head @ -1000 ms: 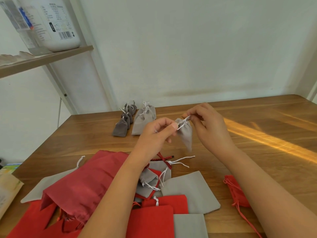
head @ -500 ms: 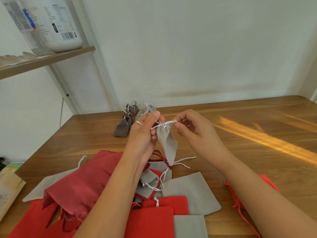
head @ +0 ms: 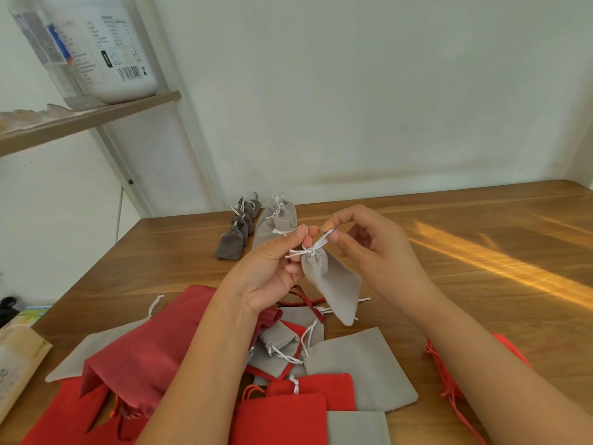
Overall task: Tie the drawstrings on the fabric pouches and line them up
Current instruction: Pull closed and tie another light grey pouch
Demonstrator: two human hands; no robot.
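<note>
One pouch [head: 333, 284] dangling between left grip [head: 269, 271], right grip [head: 378, 252]

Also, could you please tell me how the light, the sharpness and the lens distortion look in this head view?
Head view: a warm sun streak crosses the table on the right, bright but not washed out; the held grey pouch is fairly sharp; the shelf tilts steeply, likely from the wide lens; the small print on the bottle is too blurred to read.

Tied pouches [head: 256, 223] lie behind the loose pouch pile [head: 244, 364].
</note>
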